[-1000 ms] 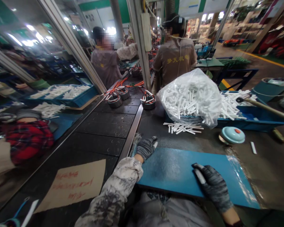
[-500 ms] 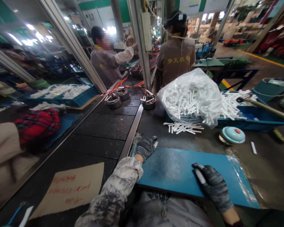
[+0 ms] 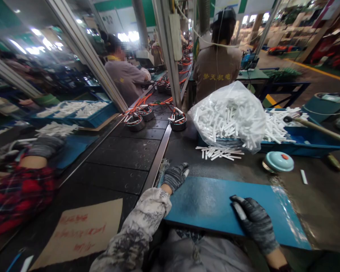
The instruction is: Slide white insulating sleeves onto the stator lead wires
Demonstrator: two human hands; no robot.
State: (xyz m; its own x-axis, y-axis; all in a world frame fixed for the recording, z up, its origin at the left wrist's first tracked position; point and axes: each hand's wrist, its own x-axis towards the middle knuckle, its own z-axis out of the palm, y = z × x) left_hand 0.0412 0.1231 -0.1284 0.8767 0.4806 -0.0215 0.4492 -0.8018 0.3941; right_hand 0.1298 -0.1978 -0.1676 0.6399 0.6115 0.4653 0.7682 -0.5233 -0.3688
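"Down at the near edge of the bench, what is the right hand (image 3: 256, 223) doing?"

"Lying gloved on the blue board (image 3: 206, 200), towards its right end. The fingers are lightly bent with a little space between the foremost ones; I see nothing clamped in them."

"And the left hand (image 3: 175, 177)?"

"Palm down at the board's far left corner, fingers nearly together, pinching nothing that I can see."

"How would that board handle?"

"It looks flat and fairly stiff, light enough for two hands, I'd judge. The sheen suggests a slick face, so I'd take it by opposite short edges. Mind the clear tape at the right end; it may catch a glove."

"Beyond it?"

"Loose white tubes (image 3: 219, 153) in a crisscross heap, and to their right a turquoise round-topped object (image 3: 279, 161). The tubes look light and likely to roll; best taken mid-length."

"What about the clear bag (image 3: 228, 113)?"

"Full of similar tubes, slumped against the blue bin (image 3: 311, 145). Soft and shapeless, I'd guess, so support it from underneath."

"Farther off?"

"A wound metal ring (image 3: 178, 120) stands beside the metal rail (image 3: 158, 155), with orange leads (image 3: 143, 99) behind. It's probably dense; hold the outer rim and spare the wires. Past that, a co-worker (image 3: 217, 71) has their back to us."
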